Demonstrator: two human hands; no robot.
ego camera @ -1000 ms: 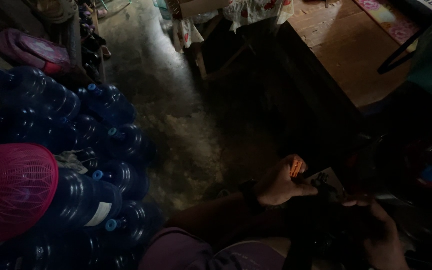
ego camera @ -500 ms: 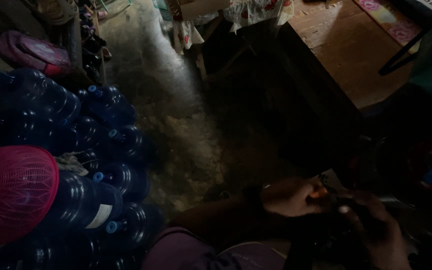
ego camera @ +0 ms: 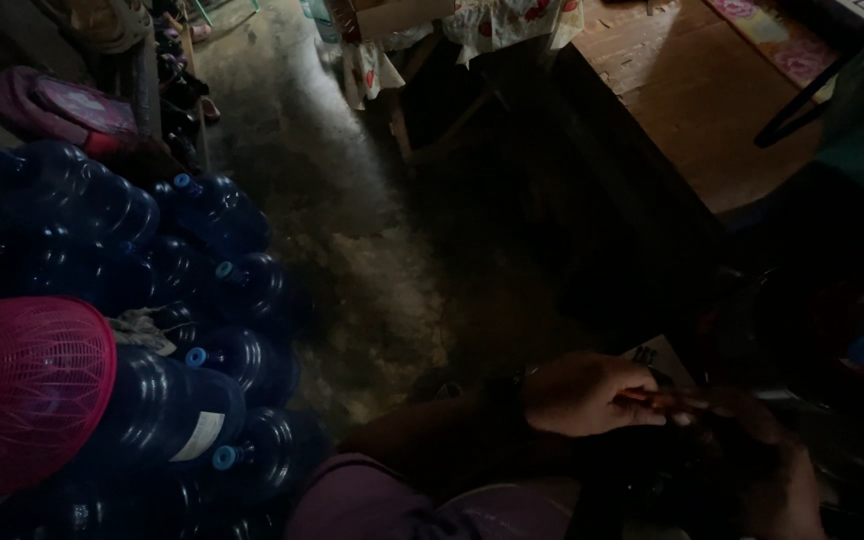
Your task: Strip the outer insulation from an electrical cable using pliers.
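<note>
I have one view only, from the head camera, looking steeply down past my lap. My hands sit close at the lower right edge; the concrete floor [ego camera: 352, 230] stretches farther off toward the top.

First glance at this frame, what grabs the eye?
The pink mesh basket at the left edge, sitting on a heap of blue water jugs on the dim floor. At the bottom right, the left hand grips a thin reddish stick-like thing, while the right hand is close beside it in deep shadow. A sunlit wooden table stands top right.
</note>
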